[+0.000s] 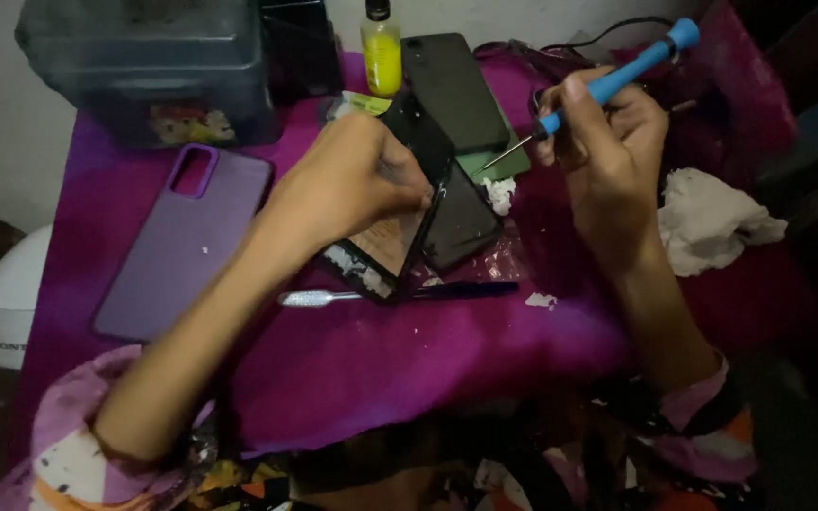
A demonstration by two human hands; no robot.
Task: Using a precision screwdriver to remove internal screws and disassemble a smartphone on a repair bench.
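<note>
Black opened phone (400,241) in left hand (347,185), blue screwdriver (608,83) in right hand (608,142)

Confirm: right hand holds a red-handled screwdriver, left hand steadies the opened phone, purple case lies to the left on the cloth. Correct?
Not quite. In the head view the screwdriver in the right hand has a blue handle, not red. The rest holds: the left hand steadies the opened phone, and the purple case lies to the left on the cloth.

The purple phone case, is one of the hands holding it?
No, the purple phone case lies alone on the cloth, while the left hand grips an opened phone and the right hand holds a blue screwdriver.
</note>
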